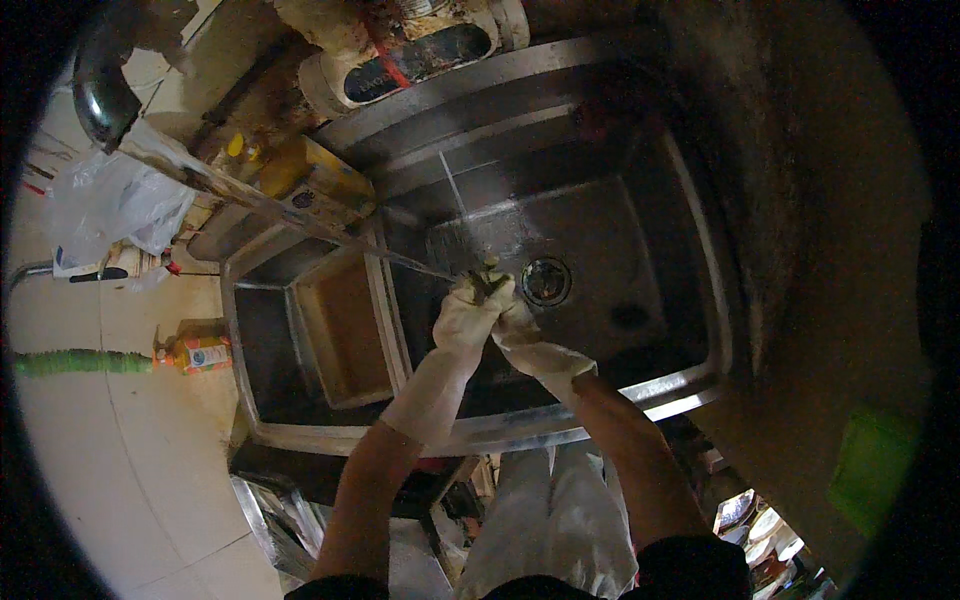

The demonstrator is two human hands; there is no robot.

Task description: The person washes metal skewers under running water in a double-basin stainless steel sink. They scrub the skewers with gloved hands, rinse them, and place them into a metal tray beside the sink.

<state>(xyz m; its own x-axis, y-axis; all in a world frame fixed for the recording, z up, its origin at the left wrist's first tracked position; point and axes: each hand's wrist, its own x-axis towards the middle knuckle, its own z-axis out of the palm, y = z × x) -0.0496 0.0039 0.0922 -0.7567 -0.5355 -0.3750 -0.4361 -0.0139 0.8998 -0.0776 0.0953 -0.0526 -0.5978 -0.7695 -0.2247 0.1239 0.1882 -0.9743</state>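
Both my hands wear long pale rubber gloves and meet over a stainless steel sink basin (600, 225). My left hand (461, 311) and my right hand (510, 307) are closed around a small greenish item (489, 279), too dark and blurred to name. A stream of water (322, 229) runs from the dark metal faucet (105, 105) at the upper left down to the hands. The round drain (546, 280) lies just right of them, on the basin floor.
Left of the basin a smaller sink compartment (259, 360) holds a tan rectangular tub (341, 330). An orange soap bottle (199, 354) and a clear plastic bag (112, 199) are on the left. A dirty white container (420, 64) stands behind the basin's rear rim.
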